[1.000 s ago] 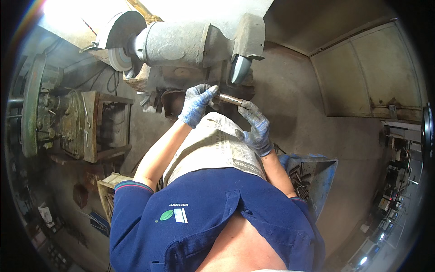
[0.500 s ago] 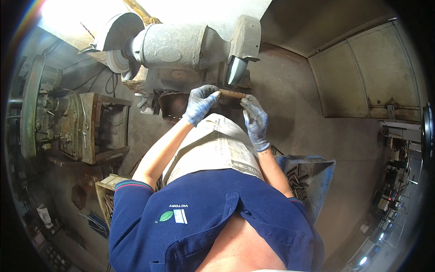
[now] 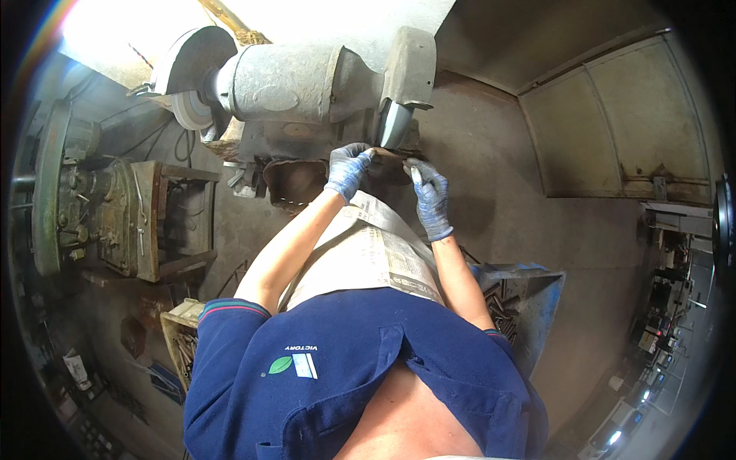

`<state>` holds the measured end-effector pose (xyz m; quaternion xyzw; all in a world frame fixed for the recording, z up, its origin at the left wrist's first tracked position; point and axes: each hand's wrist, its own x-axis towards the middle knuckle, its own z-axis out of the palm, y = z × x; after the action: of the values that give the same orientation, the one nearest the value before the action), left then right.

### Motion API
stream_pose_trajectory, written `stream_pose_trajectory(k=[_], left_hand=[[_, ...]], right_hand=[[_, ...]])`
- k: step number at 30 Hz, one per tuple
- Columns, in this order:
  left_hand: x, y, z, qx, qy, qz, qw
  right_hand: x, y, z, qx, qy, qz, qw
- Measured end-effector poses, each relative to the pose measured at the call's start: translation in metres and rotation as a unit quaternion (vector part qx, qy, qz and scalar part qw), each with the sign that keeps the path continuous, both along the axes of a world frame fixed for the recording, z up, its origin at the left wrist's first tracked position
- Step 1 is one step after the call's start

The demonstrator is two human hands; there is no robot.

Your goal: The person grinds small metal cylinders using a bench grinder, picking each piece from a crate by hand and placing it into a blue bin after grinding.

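In gloves of blue and grey, both hands hold a narrow brown metal bar [image 3: 391, 153] by its ends. My left hand [image 3: 349, 170] pinches the left end, and my right hand [image 3: 430, 195] grips the right end. The bar is right by the lower edge of the grinding wheel [image 3: 395, 125] at the right end of a grey bench grinder [image 3: 284, 80]. Whether bar and wheel touch I cannot tell. Of the row of small holes along the bar, little shows at this angle.
A second, pale wheel [image 3: 192, 111] sits at the grinder's left end, under a guard. Below the grinder hangs a dark rusty bin [image 3: 295, 182]. A blue crate [image 3: 537, 287] of metal pieces stands by my right arm, a wooden one [image 3: 178, 318] by my left. Heavy machinery [image 3: 115, 218] stands left.
Both hands have moved the bar slightly up toward the right grinding wheel. The bar has turned, so its row of holes shows less. My left forearm has shifted a little right.
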<state>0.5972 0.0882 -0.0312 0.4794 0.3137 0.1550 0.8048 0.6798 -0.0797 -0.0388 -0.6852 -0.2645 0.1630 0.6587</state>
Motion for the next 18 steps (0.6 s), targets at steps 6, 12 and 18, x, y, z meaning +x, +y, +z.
stream_pose_trajectory(k=[6, 12, 18], left_hand=[[-0.017, 0.025, -0.005, 0.014, 0.006, 0.025, 1.000], [-0.014, 0.018, 0.017, -0.004, 0.033, 0.003, 0.999], [0.008, 0.000, -0.003, 0.019, 0.020, -0.006, 1.000]], right_hand=[[-0.015, 0.023, 0.001, 0.013, 0.025, 0.041, 0.999], [-0.011, 0.020, -0.005, 0.012, 0.044, 0.018, 0.999], [0.004, -0.001, -0.021, 0.027, 0.067, -0.036, 0.997]])
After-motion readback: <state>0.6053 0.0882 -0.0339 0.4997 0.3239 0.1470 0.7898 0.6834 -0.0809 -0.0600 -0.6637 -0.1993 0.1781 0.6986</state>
